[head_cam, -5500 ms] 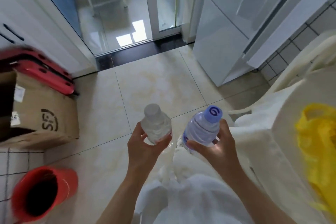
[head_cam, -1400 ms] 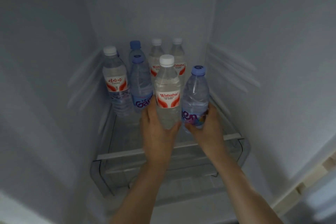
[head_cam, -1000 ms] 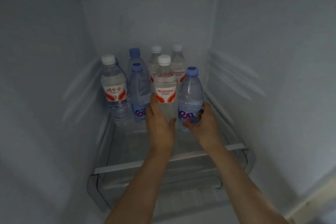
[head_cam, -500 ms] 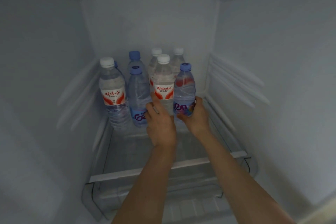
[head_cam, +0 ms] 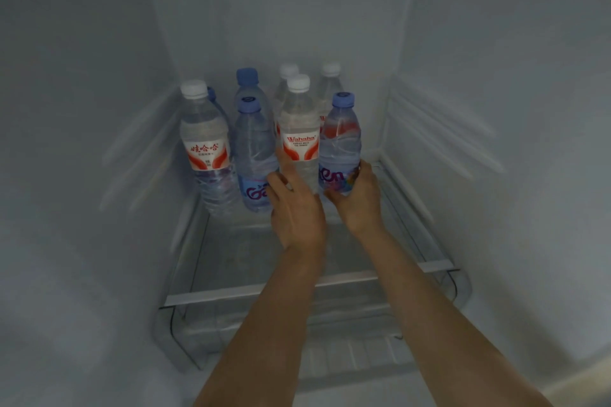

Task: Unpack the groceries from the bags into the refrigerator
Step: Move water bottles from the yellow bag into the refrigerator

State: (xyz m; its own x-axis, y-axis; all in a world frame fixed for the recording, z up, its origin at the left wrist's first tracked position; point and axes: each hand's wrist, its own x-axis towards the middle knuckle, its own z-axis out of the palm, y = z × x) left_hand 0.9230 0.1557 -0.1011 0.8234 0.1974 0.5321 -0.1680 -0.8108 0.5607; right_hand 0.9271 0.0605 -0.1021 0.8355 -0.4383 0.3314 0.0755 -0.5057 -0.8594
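Note:
Both my hands reach into the open refrigerator. My left hand (head_cam: 294,205) grips the lower part of a clear water bottle with a white cap and a red Wahaha label (head_cam: 299,132). Just to its right, a water bottle with a blue cap (head_cam: 340,142) is held near its base by my right hand (head_cam: 358,196). Both bottles stand upright on the glass shelf (head_cam: 297,284), side by side and close to the bottles behind them.
Several more water bottles stand at the back: a white-capped one (head_cam: 205,142) at the left, a blue-capped one (head_cam: 253,155) beside it, others behind. A clear drawer (head_cam: 330,357) sits under the shelf. White fridge walls close in on both sides.
Earlier I held the two bottles over the kitchen floor. Over the last second my hands have slid them deeper along the shelf, up against the bottles at the back.

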